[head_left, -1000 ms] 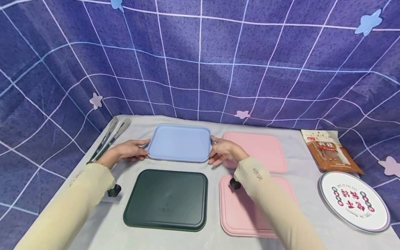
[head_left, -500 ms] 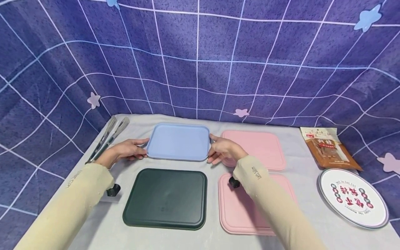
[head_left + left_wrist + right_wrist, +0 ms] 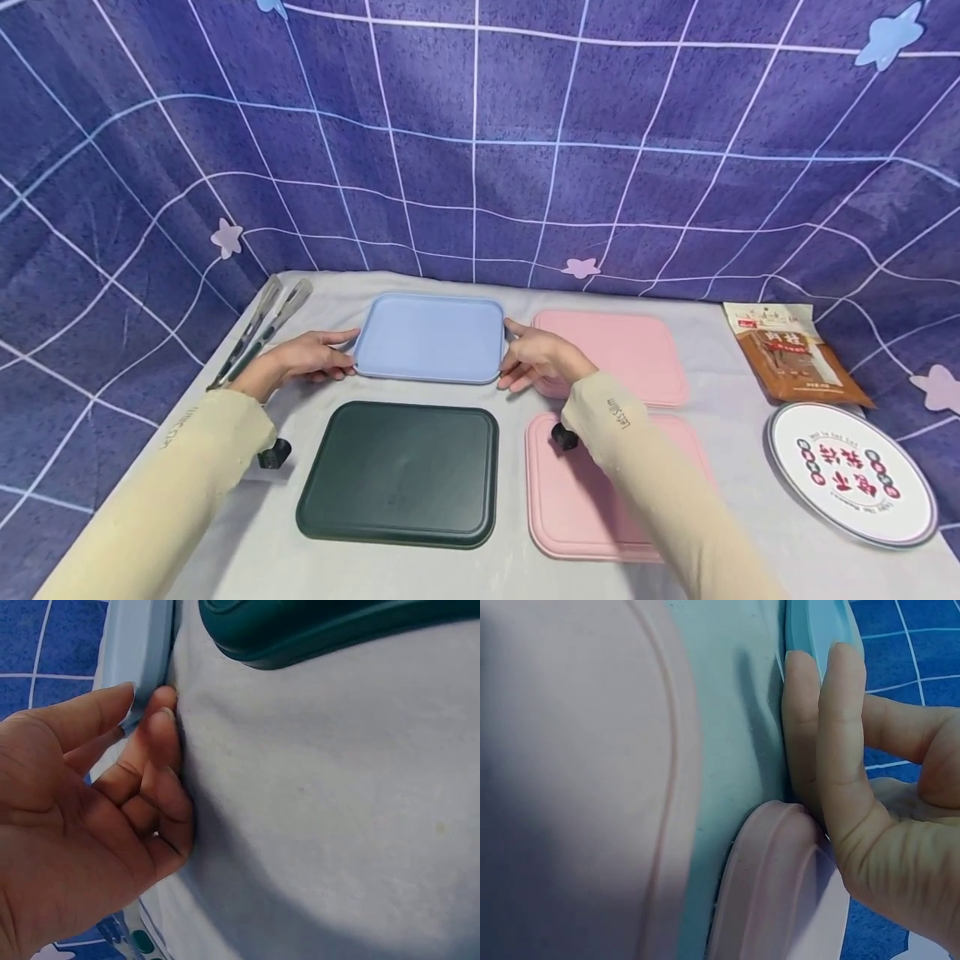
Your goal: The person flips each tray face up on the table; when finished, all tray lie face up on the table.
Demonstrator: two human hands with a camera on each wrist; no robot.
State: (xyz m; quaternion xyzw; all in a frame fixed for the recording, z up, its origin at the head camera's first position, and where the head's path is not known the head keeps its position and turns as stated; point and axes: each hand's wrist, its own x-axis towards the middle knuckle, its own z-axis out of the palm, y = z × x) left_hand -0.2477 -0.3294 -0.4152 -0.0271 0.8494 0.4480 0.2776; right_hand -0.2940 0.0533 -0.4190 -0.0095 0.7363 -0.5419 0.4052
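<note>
A light blue tray (image 3: 430, 337) lies flat at the back left of the cloth-covered table. My left hand (image 3: 307, 357) is at its left end, thumb against the edge and bent fingers at the near corner. In the left wrist view, that hand (image 3: 97, 795) pinches the corner of the blue tray (image 3: 142, 645). At the opposite end, my right hand (image 3: 542, 357) touches the edge with its thumb and fairly straight fingers. In the right wrist view, two of its fingers (image 3: 841, 720) reach up to the blue tray (image 3: 821, 626). The tray's underside is hidden.
A dark green tray (image 3: 397, 475) lies in front. Two pink trays, one behind (image 3: 615, 350) and one nearer (image 3: 600, 517), lie under the right arm. Metal tongs (image 3: 258, 333) are at far left. A brown food packet (image 3: 795, 358) and a white round plate (image 3: 851, 475) lie right.
</note>
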